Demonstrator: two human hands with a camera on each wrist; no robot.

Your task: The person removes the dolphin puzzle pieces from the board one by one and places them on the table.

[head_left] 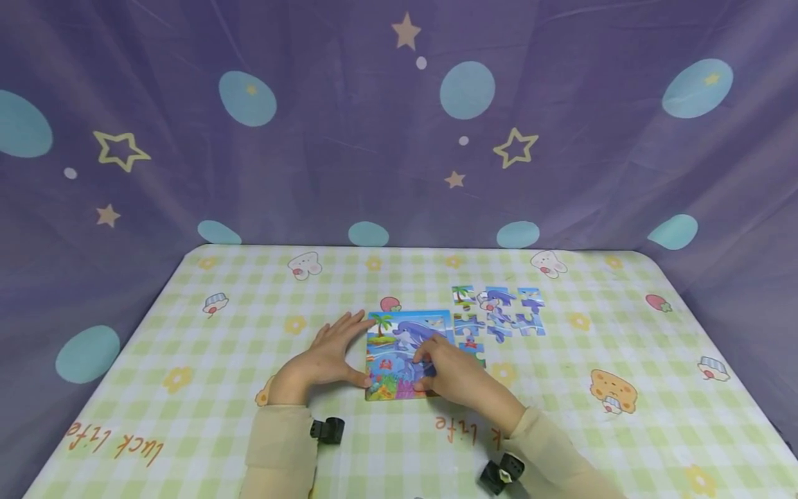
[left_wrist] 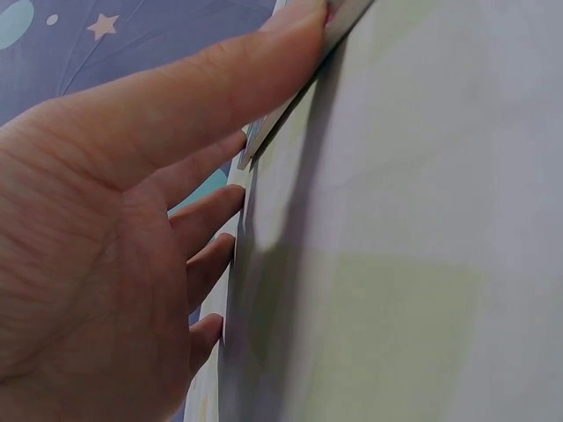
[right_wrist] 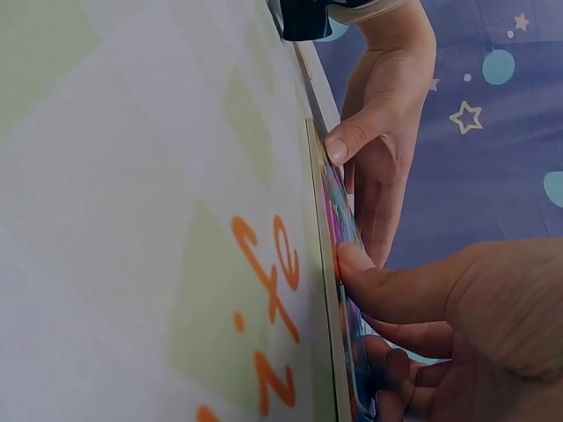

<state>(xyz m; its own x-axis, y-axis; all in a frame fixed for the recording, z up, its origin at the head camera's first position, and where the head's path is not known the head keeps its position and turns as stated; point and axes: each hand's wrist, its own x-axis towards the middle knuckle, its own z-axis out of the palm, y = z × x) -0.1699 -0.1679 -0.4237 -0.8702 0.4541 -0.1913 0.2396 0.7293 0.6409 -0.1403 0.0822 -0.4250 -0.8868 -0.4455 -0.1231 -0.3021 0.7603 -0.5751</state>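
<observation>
A square puzzle board with a dolphin, palm tree and crab picture lies on the table. At its left edge is my left hand, fingers extended, thumb touching the lower left corner. Over the board's right side, my right hand has bent fingers and thumb, pinching what looks like a blue puzzle piece at the board's surface. The piece is mostly hidden by the fingers. Beyond the right hand, several loose puzzle pieces lie in spaced rows, one of them partly beside the board's right edge.
The table carries a green-and-white checked cloth with printed cartoons and lettering. A purple curtain with stars and dots hangs behind it. Small black devices sit at both wrists.
</observation>
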